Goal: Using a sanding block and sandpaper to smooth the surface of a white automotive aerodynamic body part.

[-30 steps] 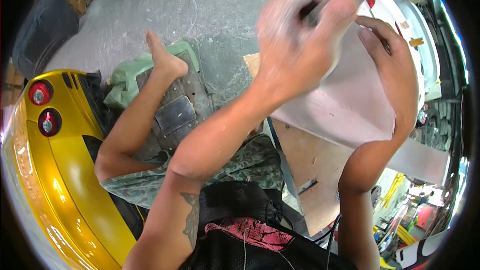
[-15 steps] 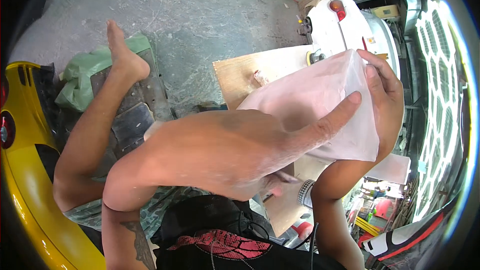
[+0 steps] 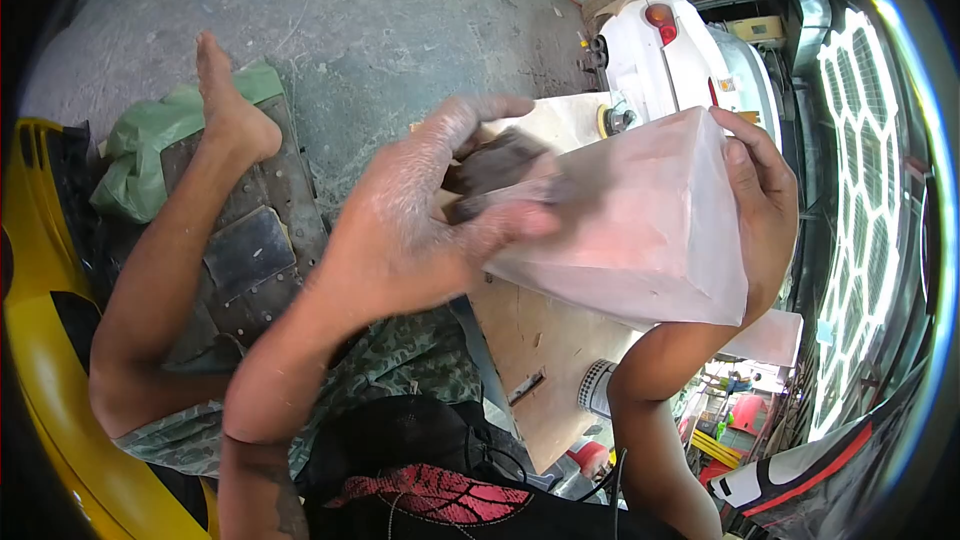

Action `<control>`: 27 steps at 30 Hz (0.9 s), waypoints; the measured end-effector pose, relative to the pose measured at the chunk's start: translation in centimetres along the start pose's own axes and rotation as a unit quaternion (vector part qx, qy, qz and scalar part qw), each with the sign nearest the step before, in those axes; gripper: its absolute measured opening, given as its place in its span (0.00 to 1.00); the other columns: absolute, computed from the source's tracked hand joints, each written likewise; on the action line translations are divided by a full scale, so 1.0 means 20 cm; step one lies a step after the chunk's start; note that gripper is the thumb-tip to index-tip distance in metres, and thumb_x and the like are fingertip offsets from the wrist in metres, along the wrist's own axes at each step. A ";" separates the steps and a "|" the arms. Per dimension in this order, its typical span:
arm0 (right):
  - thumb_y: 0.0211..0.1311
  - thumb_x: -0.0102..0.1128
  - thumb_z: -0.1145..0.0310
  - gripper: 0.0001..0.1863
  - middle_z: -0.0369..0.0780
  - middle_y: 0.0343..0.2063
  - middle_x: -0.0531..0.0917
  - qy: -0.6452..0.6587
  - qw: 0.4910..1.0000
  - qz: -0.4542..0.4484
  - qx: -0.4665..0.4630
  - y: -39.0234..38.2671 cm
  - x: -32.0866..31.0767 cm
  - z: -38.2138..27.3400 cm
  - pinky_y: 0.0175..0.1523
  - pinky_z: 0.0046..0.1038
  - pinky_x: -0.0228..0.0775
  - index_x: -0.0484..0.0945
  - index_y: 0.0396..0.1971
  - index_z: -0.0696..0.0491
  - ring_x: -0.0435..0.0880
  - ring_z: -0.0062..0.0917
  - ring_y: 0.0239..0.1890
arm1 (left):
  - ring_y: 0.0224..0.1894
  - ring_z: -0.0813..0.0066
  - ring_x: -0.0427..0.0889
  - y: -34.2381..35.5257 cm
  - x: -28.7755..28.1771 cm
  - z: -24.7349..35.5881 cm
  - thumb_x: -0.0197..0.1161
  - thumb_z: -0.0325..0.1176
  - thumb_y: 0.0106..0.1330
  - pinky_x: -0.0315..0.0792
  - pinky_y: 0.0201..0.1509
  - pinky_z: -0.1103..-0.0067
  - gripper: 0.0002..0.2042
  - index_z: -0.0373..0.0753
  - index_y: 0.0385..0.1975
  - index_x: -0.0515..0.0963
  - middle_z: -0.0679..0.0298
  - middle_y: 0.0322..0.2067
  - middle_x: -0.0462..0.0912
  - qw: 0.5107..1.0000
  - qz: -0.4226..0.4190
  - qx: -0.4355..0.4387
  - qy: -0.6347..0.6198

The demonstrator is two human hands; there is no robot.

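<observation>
A pinkish-white, box-like piece [image 3: 640, 215] with flat sides and a translucent-looking surface tilts in front of me. My right hand [image 3: 768, 205] grips its right end, fingers over the far edge and thumb on the end face. At the left end is my left hand [image 3: 400, 210], dusted with white powder and slightly blurred. Its fingers and thumb curl around a dark grey folded piece of sandpaper [image 3: 505, 165], which is close to the upper face of the box-like piece. Motion blur hides whether the two touch.
A wooden board [image 3: 540, 365] lies beneath the piece, with a dotted can [image 3: 597, 387] on it. Farther off are a yellow-rimmed power tool [image 3: 616, 121] and a white car body section [image 3: 650, 65]. A yellow car part [image 3: 50, 360] stands left. My bare foot rests near a green bag [image 3: 145, 155].
My left hand has drawn back from the right end of the box-like piece to its left end, bringing the dark sandpaper into sight. My right hand keeps its grip.
</observation>
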State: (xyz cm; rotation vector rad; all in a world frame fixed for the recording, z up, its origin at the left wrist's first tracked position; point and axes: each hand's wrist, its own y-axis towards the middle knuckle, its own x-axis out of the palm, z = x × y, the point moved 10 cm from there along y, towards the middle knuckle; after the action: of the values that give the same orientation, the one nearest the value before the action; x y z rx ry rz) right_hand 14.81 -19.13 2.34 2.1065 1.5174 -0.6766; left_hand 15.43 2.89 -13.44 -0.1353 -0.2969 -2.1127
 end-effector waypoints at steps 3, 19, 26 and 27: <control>0.74 0.57 0.70 0.15 0.36 0.40 0.85 -0.011 1.000 0.002 0.024 0.01 -0.01 0.03 0.49 0.20 0.70 0.82 0.55 0.58 0.80 0.16 0.40 | 0.48 0.71 0.83 -0.07 0.06 0.15 0.79 0.35 0.59 0.79 0.54 0.75 0.27 0.32 0.54 0.75 0.55 0.45 0.84 0.944 0.154 0.195 -0.219; 0.74 0.60 0.64 0.14 0.34 0.37 0.85 -0.010 0.995 -0.056 -0.083 0.06 0.00 -0.03 0.45 0.21 0.73 0.84 0.50 0.56 0.82 0.16 0.37 | 0.42 0.76 0.81 0.01 0.17 0.36 0.72 0.33 0.69 0.76 0.50 0.77 0.11 0.35 0.30 0.78 0.52 0.41 0.85 0.908 0.255 0.316 -0.102; 0.73 0.60 0.66 0.14 0.43 0.43 0.89 -0.100 0.992 0.035 -0.068 -0.06 -0.06 -0.12 0.54 0.30 0.77 0.85 0.50 0.58 0.87 0.28 0.44 | 0.44 0.72 0.81 -0.07 0.19 0.36 0.68 0.36 0.73 0.75 0.50 0.73 0.11 0.35 0.35 0.77 0.50 0.47 0.84 0.909 0.215 0.355 -0.029; 0.73 0.60 0.66 0.14 0.43 0.43 0.89 -0.162 0.980 0.039 -0.108 -0.07 -0.03 -0.16 0.54 0.30 0.77 0.85 0.50 0.59 0.87 0.29 0.44 | 0.46 0.70 0.81 -0.06 0.18 0.35 0.67 0.36 0.73 0.75 0.51 0.72 0.11 0.35 0.36 0.77 0.49 0.49 0.83 0.915 0.224 0.334 -0.043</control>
State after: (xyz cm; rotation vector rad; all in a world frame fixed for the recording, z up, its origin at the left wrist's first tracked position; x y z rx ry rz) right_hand 13.63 -17.14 5.14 1.7828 1.2623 -0.7482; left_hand 12.42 2.45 -6.06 0.1042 -0.9302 -1.4599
